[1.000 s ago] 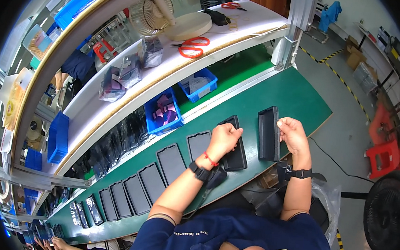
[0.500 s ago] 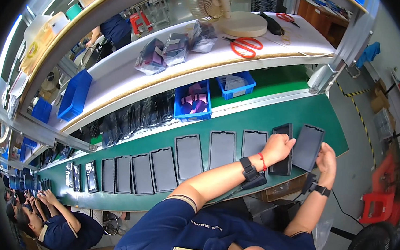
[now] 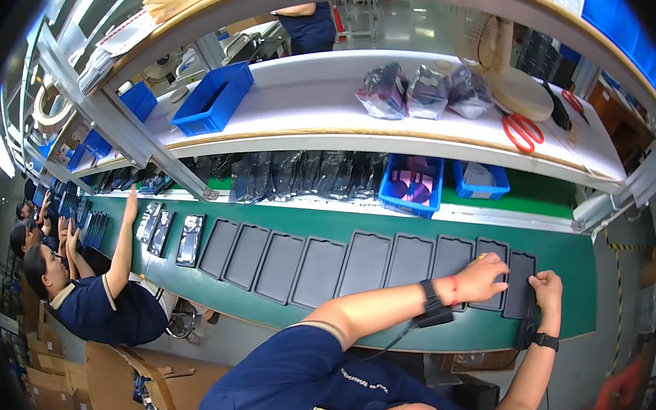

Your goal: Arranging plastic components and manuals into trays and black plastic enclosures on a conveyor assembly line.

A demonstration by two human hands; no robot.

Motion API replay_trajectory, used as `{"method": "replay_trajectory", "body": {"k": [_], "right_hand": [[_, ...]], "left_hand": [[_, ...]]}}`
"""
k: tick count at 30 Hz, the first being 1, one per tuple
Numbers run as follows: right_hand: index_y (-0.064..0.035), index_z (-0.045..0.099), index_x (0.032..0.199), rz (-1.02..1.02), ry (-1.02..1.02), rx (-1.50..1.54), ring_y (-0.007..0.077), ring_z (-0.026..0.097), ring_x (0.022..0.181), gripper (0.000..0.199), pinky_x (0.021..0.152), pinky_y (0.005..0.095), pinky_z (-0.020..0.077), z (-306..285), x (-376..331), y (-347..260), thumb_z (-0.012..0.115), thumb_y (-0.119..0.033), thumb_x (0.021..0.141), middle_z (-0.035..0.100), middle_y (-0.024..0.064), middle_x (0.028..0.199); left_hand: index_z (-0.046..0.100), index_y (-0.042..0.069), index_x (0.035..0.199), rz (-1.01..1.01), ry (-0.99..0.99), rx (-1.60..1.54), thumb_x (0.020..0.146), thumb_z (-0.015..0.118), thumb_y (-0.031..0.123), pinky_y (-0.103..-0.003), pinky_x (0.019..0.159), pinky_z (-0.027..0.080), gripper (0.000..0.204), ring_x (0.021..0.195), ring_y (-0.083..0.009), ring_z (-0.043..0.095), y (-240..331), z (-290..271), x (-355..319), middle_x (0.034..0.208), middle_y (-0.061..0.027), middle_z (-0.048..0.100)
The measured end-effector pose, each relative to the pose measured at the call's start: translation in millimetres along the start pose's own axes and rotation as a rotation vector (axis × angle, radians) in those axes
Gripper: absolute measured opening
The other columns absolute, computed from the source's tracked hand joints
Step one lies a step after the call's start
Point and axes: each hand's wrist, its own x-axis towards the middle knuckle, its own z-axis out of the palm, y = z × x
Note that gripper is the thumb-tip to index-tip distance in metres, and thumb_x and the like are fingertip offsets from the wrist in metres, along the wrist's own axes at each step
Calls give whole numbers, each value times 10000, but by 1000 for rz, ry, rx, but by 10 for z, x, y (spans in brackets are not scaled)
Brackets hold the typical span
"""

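Toward the right end of the green table, my left hand [image 3: 490, 273] reaches over a shallow dark grey tray [image 3: 488, 298], second from the right in a row. Its fingers are bent and apart, holding nothing I can see. The rightmost tray [image 3: 520, 288] lies beside that one, and my right hand [image 3: 547, 290] pinches its right edge between thumb and fingers. Several like trays [image 3: 319, 270] continue leftward in the row. Left of them lie narrow black-and-white pieces [image 3: 190, 239].
Below the shelf [image 3: 295, 137] stand a blue bin with purple pieces [image 3: 412, 185], a smaller blue bin [image 3: 481, 182] and dark plastic-wrapped items [image 3: 307, 176]. Red-handled scissors [image 3: 522, 133] and bagged parts [image 3: 428, 93] lie on the shelf. A co-worker [image 3: 112, 304] sits at left, one arm raised.
My view has turned left. The rightmost tray, tilted at my right hand before, now lies in line with the row. My left hand's fingers have loosened. The co-worker's arm has reached forward.
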Motion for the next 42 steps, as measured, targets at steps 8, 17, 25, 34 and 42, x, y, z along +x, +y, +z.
{"method": "replay_trajectory", "body": {"k": [8, 17, 25, 34, 42], "right_hand": [[0, 603, 994, -864, -129, -101, 340, 589, 887, 314, 776, 410, 466, 550, -493, -2295, 679, -159, 734, 624, 180, 929], [-38, 633, 986, -854, -458, -608, 306, 609, 950, 491, 832, 390, 478, 1915, 270, -3386, 813, -272, 593, 633, 162, 1005], [-44, 632, 955, -898, -332, -650, 300, 581, 978, 487, 853, 367, 455, 1953, 250, -3342, 824, -236, 551, 630, 154, 989], [-22, 590, 1030, -131, -429, 1034, 176, 615, 838, 226, 757, 332, 504, 1620, 600, -2963, 629, -50, 809, 642, 58, 896], [-35, 624, 864, -556, -999, 634, 88, 599, 745, 116, 691, 250, 496, 2173, -1541, -3760, 685, -92, 783, 648, 16, 832]], "left_hand": [[632, 10, 924, -239, 249, 376, 782, 654, 181, -397, 849, 452, 224, 953, -316, 584, 199, -2541, -1691, 970, -152, 629], [419, 220, 1348, -1179, 398, 671, 685, 681, 549, -627, 1034, 79, 785, 1357, -439, 94, -345, -2947, -3691, 1468, -232, 162], [392, 166, 1367, -1178, 488, 714, 715, 661, 532, -593, 1030, 122, 794, 1348, -453, 96, -342, -2710, -3479, 1467, -257, 113], [609, 28, 1096, -539, 797, 130, 800, 674, 170, -363, 927, 407, 334, 1119, -282, 506, -24, -2856, -3350, 1203, -177, 534], [323, 32, 1355, -230, 351, -1805, 873, 435, 566, -547, 1046, 271, 728, 1280, -434, 312, -214, -2475, -2730, 1358, -265, 352]]}}
